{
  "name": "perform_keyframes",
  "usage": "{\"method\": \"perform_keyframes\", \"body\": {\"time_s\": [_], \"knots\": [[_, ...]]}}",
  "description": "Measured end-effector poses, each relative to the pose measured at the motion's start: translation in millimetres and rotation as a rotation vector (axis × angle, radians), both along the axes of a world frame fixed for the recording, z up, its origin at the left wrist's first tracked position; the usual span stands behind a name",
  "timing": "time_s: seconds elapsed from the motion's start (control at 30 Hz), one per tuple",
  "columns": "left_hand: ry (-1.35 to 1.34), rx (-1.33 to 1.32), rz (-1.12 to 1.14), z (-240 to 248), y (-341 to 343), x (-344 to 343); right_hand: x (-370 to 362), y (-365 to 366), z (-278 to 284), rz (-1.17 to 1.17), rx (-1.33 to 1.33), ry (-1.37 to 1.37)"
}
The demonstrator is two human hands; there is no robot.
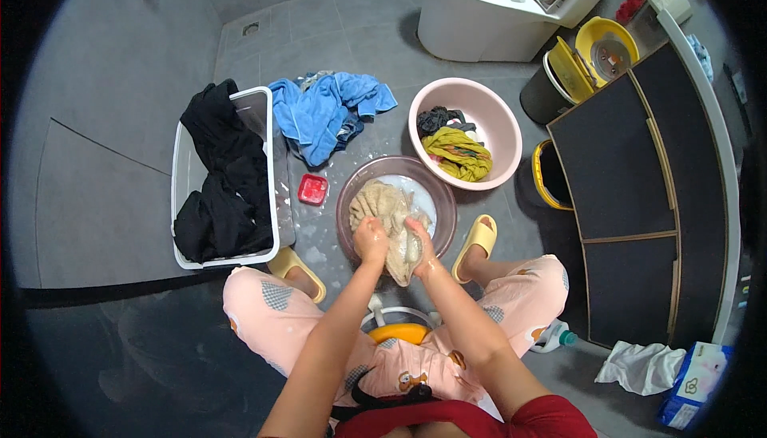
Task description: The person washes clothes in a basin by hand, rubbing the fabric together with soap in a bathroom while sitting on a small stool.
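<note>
A wet beige cloth with a crumpled, textured surface is gathered between my two hands, over a brown basin of soapy water. My left hand is closed in a fist on its left side. On the other side, my right hand grips the cloth near a bunched, shiny wet part, thumb upward. The cloth's lower end hangs toward me past the basin's near rim. Whitish suds show at the right of the cloth. A red soap dish lies on the floor left of the basin.
Black clothes fill a white-rimmed tub at left. Blue clothes lie on the wet floor behind. A pink basin holds dark and mustard garments. Bins, a toilet and a dark cabinet stand to the right.
</note>
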State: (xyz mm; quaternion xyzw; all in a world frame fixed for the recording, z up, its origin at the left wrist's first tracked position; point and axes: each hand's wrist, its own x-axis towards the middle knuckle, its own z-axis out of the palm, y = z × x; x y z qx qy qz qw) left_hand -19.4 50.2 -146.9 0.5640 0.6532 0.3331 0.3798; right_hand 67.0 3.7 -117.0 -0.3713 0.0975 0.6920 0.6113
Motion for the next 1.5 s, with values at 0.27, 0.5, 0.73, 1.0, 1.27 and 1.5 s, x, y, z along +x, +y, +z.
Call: {"method": "perform_keyframes", "body": {"time_s": [0.27, 0.5, 0.73, 1.0, 1.27, 1.5], "knots": [[0.368, -0.498, -0.607, -18, -16, -18, 39, 11, 48, -0.108, -0.027, -0.175], [-1.088, -0.622, -0.385, 18, -18, -5, 21, 7, 41, 0.002, -0.365, -0.992], [-1.154, -0.763, 0.024, -12, -3, -11, 27, -4, 6, 0.017, 0.097, -0.247], [-0.494, -0.806, -0.152, -72, 48, -39, 32, -1, 56, 0.098, -0.028, -0.515], [-0.412, -0.707, -1.173, 40, 43, -5, 72, 20, 100, 0.226, 0.145, -0.499], [-0.45, -0.029, -0.413, 116, 35, 22, 63, 13, 97, 0.1, 0.07, -0.278]]}}
